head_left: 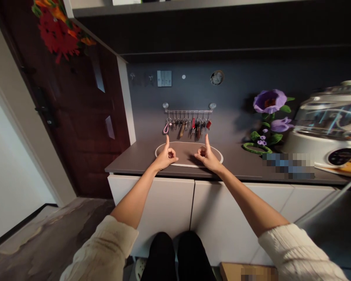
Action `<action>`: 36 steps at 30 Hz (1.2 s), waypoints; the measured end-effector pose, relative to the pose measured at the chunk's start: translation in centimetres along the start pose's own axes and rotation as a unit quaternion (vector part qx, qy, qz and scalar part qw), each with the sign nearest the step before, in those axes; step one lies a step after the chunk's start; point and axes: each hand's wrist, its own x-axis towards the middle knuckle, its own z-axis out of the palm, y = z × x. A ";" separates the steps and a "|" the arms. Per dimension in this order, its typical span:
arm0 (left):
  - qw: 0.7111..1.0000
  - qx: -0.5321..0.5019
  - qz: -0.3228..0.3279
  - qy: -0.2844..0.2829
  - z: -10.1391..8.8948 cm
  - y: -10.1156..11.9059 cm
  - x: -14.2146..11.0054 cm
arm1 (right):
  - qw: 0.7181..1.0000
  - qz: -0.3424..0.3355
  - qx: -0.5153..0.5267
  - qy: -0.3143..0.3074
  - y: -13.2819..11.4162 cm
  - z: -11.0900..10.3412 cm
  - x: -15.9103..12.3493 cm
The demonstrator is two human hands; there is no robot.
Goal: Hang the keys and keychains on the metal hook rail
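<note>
My left hand (165,157) is raised over the left part of an oval brown mat (190,148) with a white rim. One finger points straight up, while the others curl in towards the thumb with nothing visible in them. Mirroring it, my right hand (207,156) is over the mat's right part, one finger upright and the rest curled, also holding nothing. A gap separates the two hands. Behind them, a clear key rack (188,111) on the wall carries several keys, among them a pink loop (165,128) and a red tag (208,125).
The mat lies on a dark countertop (143,156) above white cabinet doors (158,203). To the right stand a purple crocheted flower (269,101) and a white appliance (318,144) with a clear top. A dark shelf (210,33) overhangs the counter; a brown door (84,128) is left.
</note>
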 end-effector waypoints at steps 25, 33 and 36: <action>0.959 0.049 -0.146 0.238 -6.6 -6.5 17.5 | 0.955 0.154 0.022 0.252 7.1 -8.0 16.4; 0.952 -0.172 -0.124 0.220 -3.2 -7.0 20.0 | 0.958 0.087 0.123 0.246 9.2 -5.0 18.4; 0.936 -0.251 -0.122 0.213 -1.8 -6.6 20.7 | 0.949 0.080 0.127 0.277 9.8 -4.1 18.9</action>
